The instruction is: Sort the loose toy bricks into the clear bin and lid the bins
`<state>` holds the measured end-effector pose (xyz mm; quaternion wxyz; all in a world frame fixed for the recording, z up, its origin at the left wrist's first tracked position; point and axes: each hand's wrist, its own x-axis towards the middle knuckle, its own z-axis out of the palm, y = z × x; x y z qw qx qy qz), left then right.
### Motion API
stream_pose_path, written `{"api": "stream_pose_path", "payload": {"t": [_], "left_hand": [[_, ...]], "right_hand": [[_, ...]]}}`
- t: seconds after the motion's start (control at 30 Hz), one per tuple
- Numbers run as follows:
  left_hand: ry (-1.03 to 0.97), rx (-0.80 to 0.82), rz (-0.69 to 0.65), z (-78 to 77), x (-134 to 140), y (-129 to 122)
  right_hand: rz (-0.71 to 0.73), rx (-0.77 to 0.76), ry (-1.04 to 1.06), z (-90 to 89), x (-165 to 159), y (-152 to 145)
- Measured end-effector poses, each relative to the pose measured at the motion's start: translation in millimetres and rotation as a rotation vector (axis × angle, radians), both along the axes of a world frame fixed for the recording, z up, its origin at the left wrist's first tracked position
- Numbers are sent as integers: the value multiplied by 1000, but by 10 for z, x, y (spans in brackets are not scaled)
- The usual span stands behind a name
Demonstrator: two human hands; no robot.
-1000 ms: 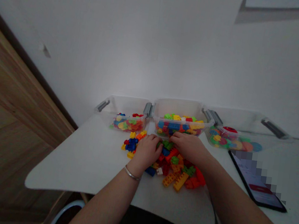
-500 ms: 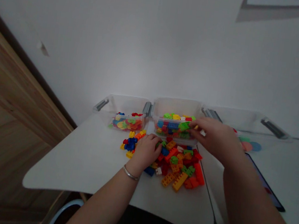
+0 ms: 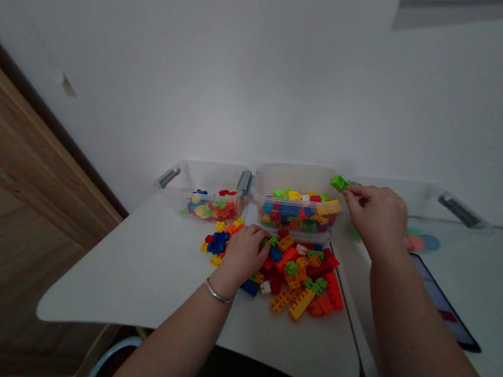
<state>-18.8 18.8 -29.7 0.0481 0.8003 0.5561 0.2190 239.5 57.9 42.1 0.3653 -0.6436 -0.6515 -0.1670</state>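
Observation:
My right hand (image 3: 373, 219) pinches a light green building block (image 3: 339, 183) between thumb and fingers. It holds the block in the air at the right rim of the middle clear plastic box (image 3: 301, 173). My left hand (image 3: 246, 252) lies on the left part of a pile of coloured building blocks (image 3: 298, 274) on the white table. Its fingers curl down among the blocks with their tips hidden, so whatever they grip cannot be made out. Several mixed blocks (image 3: 290, 210) fill the lower part of the middle box.
A clear box (image 3: 208, 171) with small coloured pieces stands left of the middle box. Another clear box (image 3: 409, 195) is at the right, with coloured discs (image 3: 430, 243) near it. A tablet-like device (image 3: 446, 304) lies by my right forearm. Behind is a white wall (image 3: 265, 80).
My right hand has risen and moved right with the green block, from the front of the middle box to its right rim. My left hand has stayed on the pile.

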Motion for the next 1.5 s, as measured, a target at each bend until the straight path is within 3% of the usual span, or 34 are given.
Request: {"api": "stream_pose_path", "payload": {"t": [0.2,0.5,0.6,0.8,0.93,1.13,1.27,1.5], "left_hand": [[0,-6,2,4,-3,-6],[-7,0,-5,2,-4,3],[-6,-2,-8,6,-6,5],[3,-7,-5,6,-12,2],[8,-9,-1,3,-13,3],[6,-9,-1,0,-18,2],[8,0,-1,-2,-17,4],[6,8,-5,1,-20,2]], "right_hand": [[-32,-50,-138,-46,-6,33],[55,-130,-170,-55,-6,27],[79,-181,-136,49,79,-34],[156,-135,55,440,171,-433],[369,-220,56,536,71,-625],[606,-505,-233,345,-265,-529],[686,-706,-361,175,-488,-449],[726,-763,-426,14,-646,-455]]}}
